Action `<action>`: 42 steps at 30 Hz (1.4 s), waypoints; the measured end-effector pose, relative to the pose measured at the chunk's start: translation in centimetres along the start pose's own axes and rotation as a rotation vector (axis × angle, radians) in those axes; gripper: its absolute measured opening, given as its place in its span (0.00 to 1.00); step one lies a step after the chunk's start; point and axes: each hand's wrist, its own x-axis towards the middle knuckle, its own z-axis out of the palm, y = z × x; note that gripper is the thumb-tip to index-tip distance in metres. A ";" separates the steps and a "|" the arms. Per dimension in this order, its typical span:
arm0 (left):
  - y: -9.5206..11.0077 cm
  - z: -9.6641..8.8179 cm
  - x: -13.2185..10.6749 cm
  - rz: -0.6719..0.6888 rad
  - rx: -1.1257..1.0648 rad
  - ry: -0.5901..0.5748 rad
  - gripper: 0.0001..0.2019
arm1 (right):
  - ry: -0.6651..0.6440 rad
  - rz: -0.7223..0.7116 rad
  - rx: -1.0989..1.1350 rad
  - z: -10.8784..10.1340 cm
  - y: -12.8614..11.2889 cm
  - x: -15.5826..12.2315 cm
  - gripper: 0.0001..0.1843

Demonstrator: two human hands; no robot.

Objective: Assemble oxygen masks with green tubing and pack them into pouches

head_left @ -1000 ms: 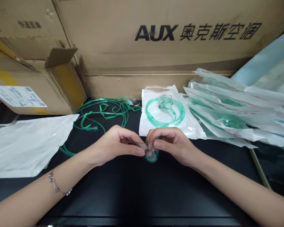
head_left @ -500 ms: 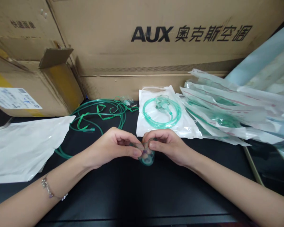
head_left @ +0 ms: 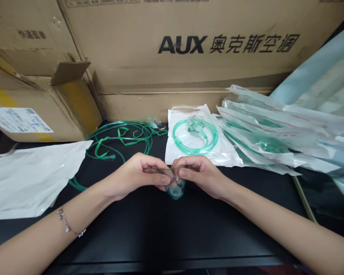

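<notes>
While both hands are brought together over the black table (head_left: 166,233), a small clear green mask (head_left: 175,188) is pinched between them.

The mask is held just above the table's middle, gripped at its upper edge by the fingertips of the left hand (head_left: 137,173) and the right hand (head_left: 202,173), which are closed on it and nearly touching. A bracelet (head_left: 68,225) is worn on the left wrist. Loose green tubing (head_left: 120,139) is spread behind the left hand, and an empty white bag (head_left: 28,177) is laid beside it. A sealed pack (head_left: 195,137) with coiled tubing is set behind the right hand, next to a heap of similar packs (head_left: 275,137). Cardboard boxes (head_left: 189,57) are stacked along the back.
</notes>
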 end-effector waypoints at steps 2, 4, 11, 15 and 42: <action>0.0 0.1 0.0 0.011 -0.002 -0.017 0.01 | -0.007 -0.010 -0.015 0.1 0.1 -0.1 0.08; -0.2 0.1 0.0 0.007 -0.014 -0.010 0.02 | 0.008 -0.008 -0.011 0.3 0.1 -0.2 0.09; -0.4 -0.4 0.3 0.086 -0.192 -0.021 0.11 | 0.160 0.003 0.054 0.1 -0.5 0.2 0.09; -0.2 0.4 0.1 0.254 -0.003 0.270 0.19 | 0.232 -0.025 0.122 -0.2 -0.7 0.3 0.08; -0.7 -0.4 0.9 -0.133 0.124 0.495 0.15 | 0.152 -0.230 -1.025 0.2 0.0 -0.3 0.09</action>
